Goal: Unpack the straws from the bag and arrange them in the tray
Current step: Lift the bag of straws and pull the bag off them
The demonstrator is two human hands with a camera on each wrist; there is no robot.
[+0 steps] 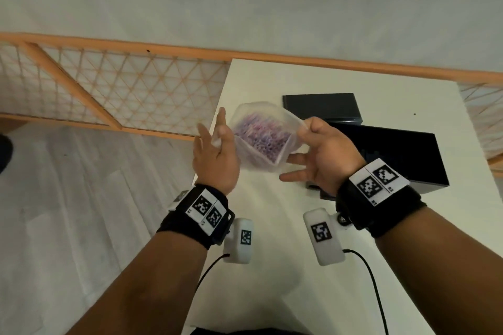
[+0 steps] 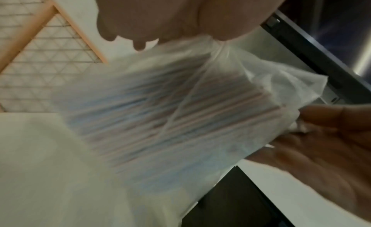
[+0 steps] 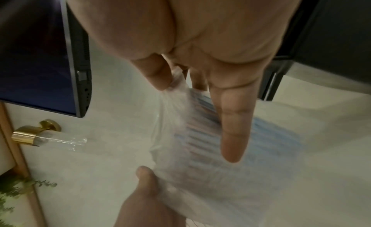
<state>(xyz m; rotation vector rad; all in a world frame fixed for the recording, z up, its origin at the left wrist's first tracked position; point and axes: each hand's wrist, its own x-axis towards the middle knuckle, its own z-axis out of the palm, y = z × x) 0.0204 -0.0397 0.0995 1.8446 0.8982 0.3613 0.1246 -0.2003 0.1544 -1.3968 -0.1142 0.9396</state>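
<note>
A translucent plastic bag (image 1: 261,136) packed with pink, purple and blue straws (image 1: 258,134) hangs in the air above the white table (image 1: 272,280). My left hand (image 1: 217,139) pinches the bag's left edge with the thumb, its other fingers pointing up. My right hand (image 1: 304,130) pinches the right edge between thumb and forefinger; the other fingers spread below. In the left wrist view the film bunches under my thumb (image 2: 210,38). In the right wrist view the straws (image 3: 200,135) are blurred. A small black tray (image 1: 321,106) lies just beyond the bag.
A larger glossy black box (image 1: 394,155) sits on the table beyond my right hand. An orange wooden railing with netting (image 1: 109,84) runs along the left and back. The table's left edge (image 1: 215,128) lies below my left hand, with pale floor beyond.
</note>
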